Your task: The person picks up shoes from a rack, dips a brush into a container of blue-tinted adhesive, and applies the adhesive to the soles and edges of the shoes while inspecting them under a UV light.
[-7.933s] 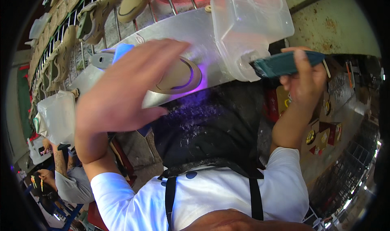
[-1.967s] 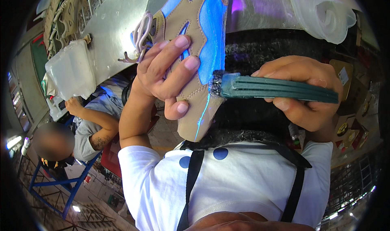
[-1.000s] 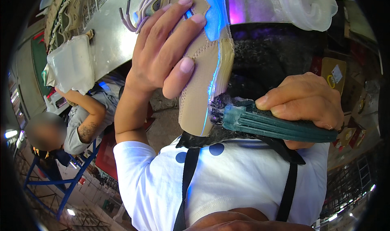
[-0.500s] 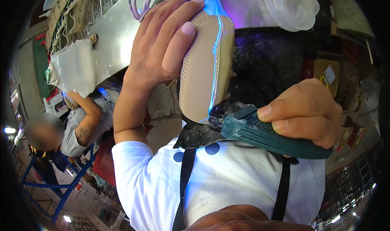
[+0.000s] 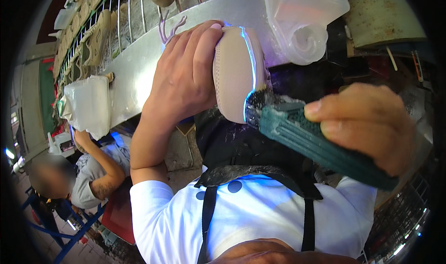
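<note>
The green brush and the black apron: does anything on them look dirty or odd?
Yes, both look soiled: the black apron carries whitish smears along its top edge, and the green brush has pale residue near its bristles.

Silvery table (image 5: 132, 78); grey floor (image 5: 179, 152); red seat (image 5: 117, 217) lower left; white lights (image 5: 398, 249) lower right.

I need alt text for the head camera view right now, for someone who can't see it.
A person's left hand grips a beige shoe while the right hand holds a dark green brush, its black bristles against the shoe's side along a glowing blue line. Behind are a metal worktop, a translucent plastic container and more shoes on a metal rack.
</note>
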Tool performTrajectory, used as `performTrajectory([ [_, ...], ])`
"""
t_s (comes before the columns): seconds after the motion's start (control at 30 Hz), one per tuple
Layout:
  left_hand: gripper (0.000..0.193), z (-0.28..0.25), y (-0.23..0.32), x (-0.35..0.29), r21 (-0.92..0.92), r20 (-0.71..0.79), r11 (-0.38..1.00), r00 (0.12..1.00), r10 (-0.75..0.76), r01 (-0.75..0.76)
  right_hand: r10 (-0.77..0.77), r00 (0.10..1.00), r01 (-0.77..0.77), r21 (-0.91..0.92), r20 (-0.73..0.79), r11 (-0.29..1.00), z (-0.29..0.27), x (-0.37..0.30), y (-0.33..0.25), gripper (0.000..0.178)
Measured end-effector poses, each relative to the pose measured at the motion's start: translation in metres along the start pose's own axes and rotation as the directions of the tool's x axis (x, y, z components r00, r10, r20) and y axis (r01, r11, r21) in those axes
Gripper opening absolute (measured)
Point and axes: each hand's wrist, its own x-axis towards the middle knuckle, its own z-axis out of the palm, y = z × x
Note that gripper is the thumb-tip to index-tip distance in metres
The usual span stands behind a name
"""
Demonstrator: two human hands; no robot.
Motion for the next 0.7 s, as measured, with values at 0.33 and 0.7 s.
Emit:
performTrajectory([
  [0.33,0.103,-0.022,-0.026,0.035,-0.018,0.217,1.000,0.976,-0.020,0.025,-0.070,0.865,0.147,-0.118,0.497,0.982,-0.057,0.079,0.018,0.027],
  [0.7,0.110,-0.040,-0.050,0.054,-0.103,0.397,0.982,0.912,-0.106,0.159,-0.133,0.840,0.211,-0.091,0.527,0.973,-0.071,0.080,0.052,0.031],
])
